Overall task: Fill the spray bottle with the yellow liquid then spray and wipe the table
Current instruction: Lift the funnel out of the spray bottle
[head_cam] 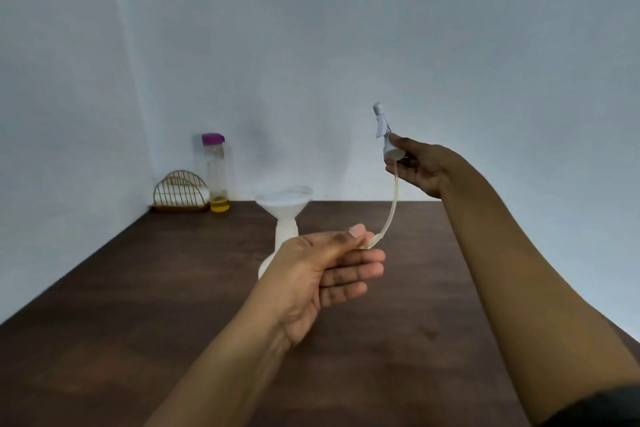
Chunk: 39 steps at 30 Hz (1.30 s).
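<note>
Spray bottle stands mid-table, funnel in its neck, just behind the left hand, which pinches the tube end; right hand grips the spray head, raised at right.

Centre of the table, the spray bottle stands with the funnel seated in its neck. Far back in the left corner, by the wall, stands the capped bottle, a little liquid in its bottom. The wire rack sits just to its left. Right of the funnel and high above the table, the right hand holds the spray head. Its tube hangs down and curves left to the left hand, which pinches the tube's end right in front of the spray bottle, covering its lower part.
</note>
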{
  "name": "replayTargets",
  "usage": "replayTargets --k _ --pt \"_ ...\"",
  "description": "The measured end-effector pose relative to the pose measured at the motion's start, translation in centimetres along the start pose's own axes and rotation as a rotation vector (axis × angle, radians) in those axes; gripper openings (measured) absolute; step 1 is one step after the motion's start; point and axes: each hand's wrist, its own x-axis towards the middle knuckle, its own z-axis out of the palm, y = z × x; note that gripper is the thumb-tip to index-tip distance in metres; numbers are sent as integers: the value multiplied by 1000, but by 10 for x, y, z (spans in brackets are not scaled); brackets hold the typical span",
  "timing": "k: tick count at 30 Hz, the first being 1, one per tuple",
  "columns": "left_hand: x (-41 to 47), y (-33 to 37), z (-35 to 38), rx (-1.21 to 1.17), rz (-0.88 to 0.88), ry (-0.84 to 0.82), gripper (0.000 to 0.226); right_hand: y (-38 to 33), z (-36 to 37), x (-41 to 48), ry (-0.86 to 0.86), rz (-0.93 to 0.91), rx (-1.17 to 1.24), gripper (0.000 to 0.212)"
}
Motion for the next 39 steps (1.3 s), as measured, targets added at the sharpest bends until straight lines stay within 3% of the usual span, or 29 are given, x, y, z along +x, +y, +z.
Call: replayTargets --k 4,7,13,17,20,23,24,26,28,29,31,33,36,39 --pt "-7 10 -13 8 1 63 26 -2 21 2 -31 21 -119 16" --pt "-7 -11 -25 -33 -146 105 17 38 10 10 79 76 -410 18" --pt "3 -53 -46 -158 -398 130 28 112 -22 10 165 287 -1025 26" --pt "3 -65 -51 -67 -424 102 23 131 -21 10 171 330 -1173 29" --pt "1 -68 -53 36 -407 66 20 132 -14 6 173 313 -1356 39" --pt "0 -67 -58 101 -373 48 23 121 4 3 213 80 -1617 42" --pt "-1 -66 -60 119 -364 48 24 116 12 2 189 -37 -1563 40" --pt "-2 -63 -63 158 -345 61 29 101 29 -1 7 -193 -1149 33" --pt "-4 -59 -67 195 -328 77 33 85 47 -14 -328 -159 -661 39" --pt "-5 -56 -68 216 -321 84 34 79 54 -20 -454 -129 -545 51" --pt "-6 -51 -69 269 -289 117 31 73 67 -26 -608 -117 -511 72" --pt "-4 -48 -75 332 -184 233 25 74 79 -27 -628 -159 -578 82" --pt "8 -44 -90 502 166 545 20 76 90 -26 -559 -196 -601 80" --pt "30 -39 -103 730 389 647 43 75 89 -24 -515 -223 -662 76"
